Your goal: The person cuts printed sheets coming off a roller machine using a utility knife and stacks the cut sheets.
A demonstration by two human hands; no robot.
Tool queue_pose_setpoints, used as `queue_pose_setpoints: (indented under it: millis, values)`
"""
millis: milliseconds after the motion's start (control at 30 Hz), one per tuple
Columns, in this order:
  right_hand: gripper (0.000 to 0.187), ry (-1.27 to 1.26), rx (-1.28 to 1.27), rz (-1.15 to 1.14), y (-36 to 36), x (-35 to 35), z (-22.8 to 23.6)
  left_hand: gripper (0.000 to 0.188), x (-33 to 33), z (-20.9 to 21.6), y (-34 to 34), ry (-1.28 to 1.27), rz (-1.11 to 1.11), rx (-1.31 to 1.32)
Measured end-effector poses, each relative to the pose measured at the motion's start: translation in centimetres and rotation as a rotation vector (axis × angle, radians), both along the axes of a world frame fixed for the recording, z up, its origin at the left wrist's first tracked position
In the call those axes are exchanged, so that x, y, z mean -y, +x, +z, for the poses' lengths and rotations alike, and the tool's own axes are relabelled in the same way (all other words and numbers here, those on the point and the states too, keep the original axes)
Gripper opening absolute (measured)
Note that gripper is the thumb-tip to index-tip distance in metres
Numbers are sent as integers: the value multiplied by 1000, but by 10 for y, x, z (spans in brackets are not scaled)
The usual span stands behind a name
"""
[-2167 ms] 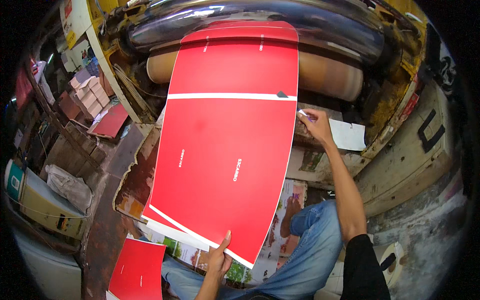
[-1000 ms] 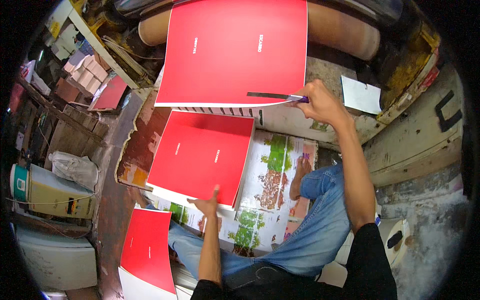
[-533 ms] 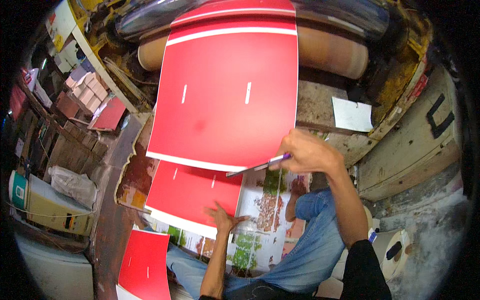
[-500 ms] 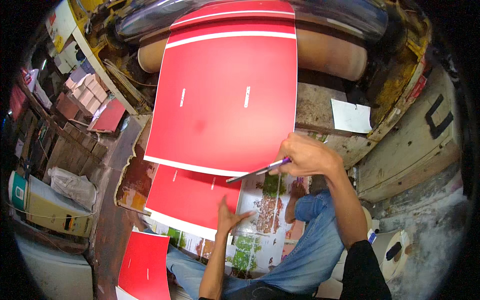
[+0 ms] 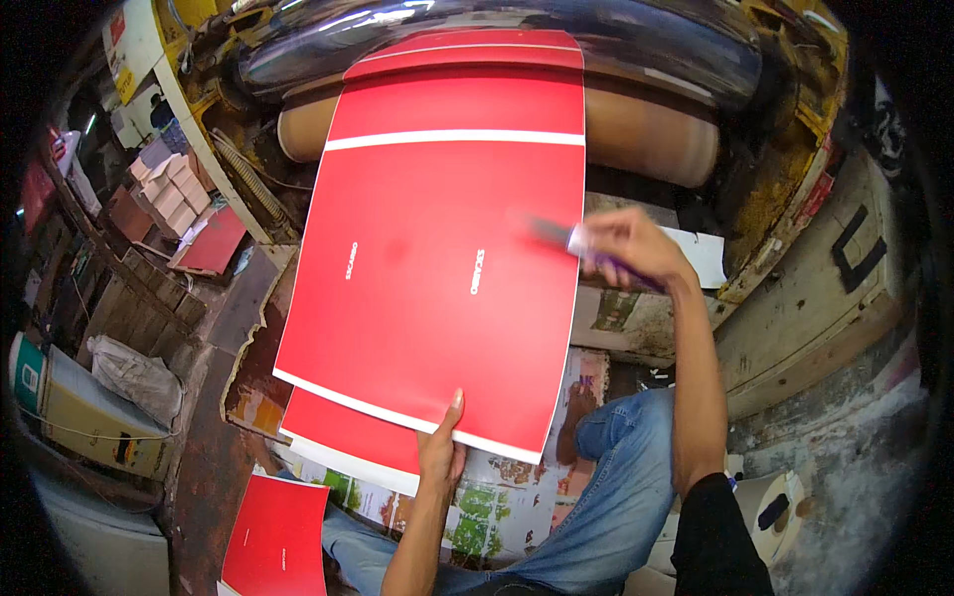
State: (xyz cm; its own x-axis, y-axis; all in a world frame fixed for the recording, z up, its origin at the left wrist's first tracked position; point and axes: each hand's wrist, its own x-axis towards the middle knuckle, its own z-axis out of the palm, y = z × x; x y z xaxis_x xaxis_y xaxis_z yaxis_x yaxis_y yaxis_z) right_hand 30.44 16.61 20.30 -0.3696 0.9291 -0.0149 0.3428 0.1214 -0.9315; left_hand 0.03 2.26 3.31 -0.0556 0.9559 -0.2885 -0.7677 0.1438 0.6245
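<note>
Head view (fisheye) looking down, close.

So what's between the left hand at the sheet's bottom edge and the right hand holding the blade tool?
In the head view, only the large glossy red sheet spans between the left hand and the right hand; the thin blade tool lies blurred over its right edge.

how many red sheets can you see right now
4. One long sheet off the rollers, held by the left hand; one beneath it; one lower left; one at left. More may be hidden.
</note>
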Motion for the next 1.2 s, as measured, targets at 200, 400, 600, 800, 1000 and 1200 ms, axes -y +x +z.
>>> queue_pose_setpoints:
  millis: [200,400,600,800,1000,1200]
  values:
    - [36,336,-205,-603,33,-95,-36,58,30,5,-9,-66,5,-34]
    - [32,280,-78,-500,25,-72,-69,56,59,8,-23,-88,28,-39]
    - [34,974,299,-698,7,-58,-55,54,85,-13,-29,-189,22,-98]
    - [55,1255,485,-342,9,-82,-53,57,109,-19,-31,-161,67,-223]
    - [43,828,329,-326,-14,-56,-24,63,138,-136,-114,-192,157,-435]
    - [38,855,515,-187,-7,-54,-49,61,119,-185,-147,-342,214,-449]
